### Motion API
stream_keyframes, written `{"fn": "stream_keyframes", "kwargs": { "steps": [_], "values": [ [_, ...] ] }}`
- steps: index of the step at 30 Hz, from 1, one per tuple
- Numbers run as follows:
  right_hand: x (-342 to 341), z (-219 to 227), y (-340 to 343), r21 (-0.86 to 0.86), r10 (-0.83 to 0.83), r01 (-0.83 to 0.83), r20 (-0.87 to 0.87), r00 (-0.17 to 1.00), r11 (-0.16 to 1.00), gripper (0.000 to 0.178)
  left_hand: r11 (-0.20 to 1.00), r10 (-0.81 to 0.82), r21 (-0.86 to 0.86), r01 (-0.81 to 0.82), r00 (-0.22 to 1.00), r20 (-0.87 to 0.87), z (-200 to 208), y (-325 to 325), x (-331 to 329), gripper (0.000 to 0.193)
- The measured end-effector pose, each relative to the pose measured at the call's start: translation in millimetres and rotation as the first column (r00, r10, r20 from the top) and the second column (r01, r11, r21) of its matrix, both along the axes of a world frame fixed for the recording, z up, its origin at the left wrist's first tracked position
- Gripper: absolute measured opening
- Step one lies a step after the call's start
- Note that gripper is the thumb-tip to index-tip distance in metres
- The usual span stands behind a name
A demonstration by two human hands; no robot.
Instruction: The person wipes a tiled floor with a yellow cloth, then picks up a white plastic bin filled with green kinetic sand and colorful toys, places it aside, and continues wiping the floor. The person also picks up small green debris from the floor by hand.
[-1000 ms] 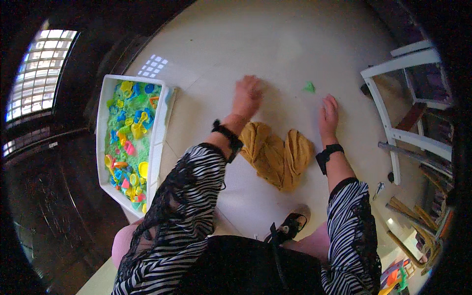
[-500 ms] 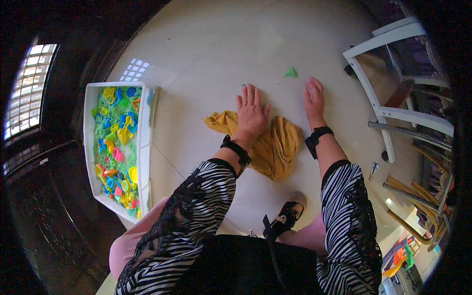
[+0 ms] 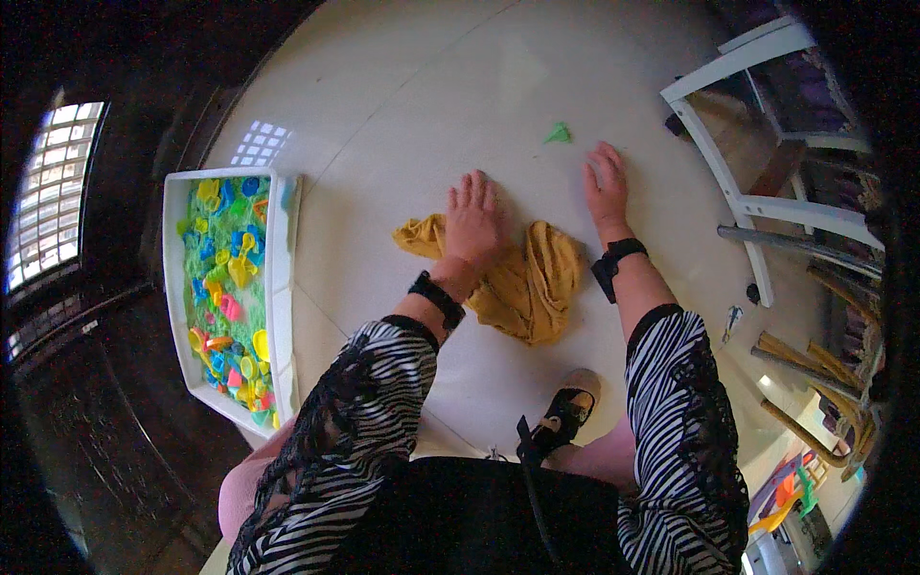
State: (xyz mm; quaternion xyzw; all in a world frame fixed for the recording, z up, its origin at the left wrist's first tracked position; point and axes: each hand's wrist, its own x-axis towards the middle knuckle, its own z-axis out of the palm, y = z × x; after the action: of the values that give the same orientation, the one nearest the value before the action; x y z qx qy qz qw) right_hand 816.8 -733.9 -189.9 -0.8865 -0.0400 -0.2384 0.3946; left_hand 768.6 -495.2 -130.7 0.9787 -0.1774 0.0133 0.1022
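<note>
A crumpled mustard-yellow cloth lies on the pale tiled floor before me. My left hand is over its left part, palm down, with fingers stretched forward past the cloth's far edge; the palm's underside is hidden. To the right of the cloth, my right hand is open, its fingers slightly bent and holding nothing. Just beyond the right fingertips and a little left of them lies a small bright green scrap. Black bands circle both my wrists.
At left stands a white tub of green sand with colourful toy moulds and scoops. A white-framed piece of furniture is at right, near several metal and tan legs. My shoe is just below the cloth.
My left hand has shifted slightly left and nearer, its fingers closer together. A tiny green bit by its fingertips no longer shows. My right hand remains beside the cloth.
</note>
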Motion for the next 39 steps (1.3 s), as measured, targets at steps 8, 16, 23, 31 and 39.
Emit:
{"fn": "stream_keyframes", "kwargs": {
  "steps": [8,16,23,31,39],
  "values": [
    [14,42,-11,0.654,-0.019,0.335,-0.44,0.898,0.678,0.021,0.856,-0.446,-0.356,0.374,0.883,-0.145,15,-70,-28,0.043],
    [56,41,-2,0.905,-0.025,0.351,-0.355,0.934,0.242,0.03,0.493,0.319,-0.815,-0.305,0.935,-0.156,-5,-6,75,0.032],
    [55,19,40,0.741,-0.258,0.327,-0.212,0.943,0.587,0.028,0.18,-0.097,-0.904,-0.388,0.908,-0.408,-19,-60,121,0.031],
    [56,19,22,0.815,-0.032,0.152,-0.162,0.986,0.56,0.026,0.332,-0.076,-0.878,-0.346,0.917,-0.39,-7,-80,28,0.038],
    [66,44,6,0.921,0.024,0.251,-0.27,0.963,0.297,0.027,0.278,-0.048,-0.904,-0.325,0.935,-0.351,-9,-69,77,0.028]
  ]
}}
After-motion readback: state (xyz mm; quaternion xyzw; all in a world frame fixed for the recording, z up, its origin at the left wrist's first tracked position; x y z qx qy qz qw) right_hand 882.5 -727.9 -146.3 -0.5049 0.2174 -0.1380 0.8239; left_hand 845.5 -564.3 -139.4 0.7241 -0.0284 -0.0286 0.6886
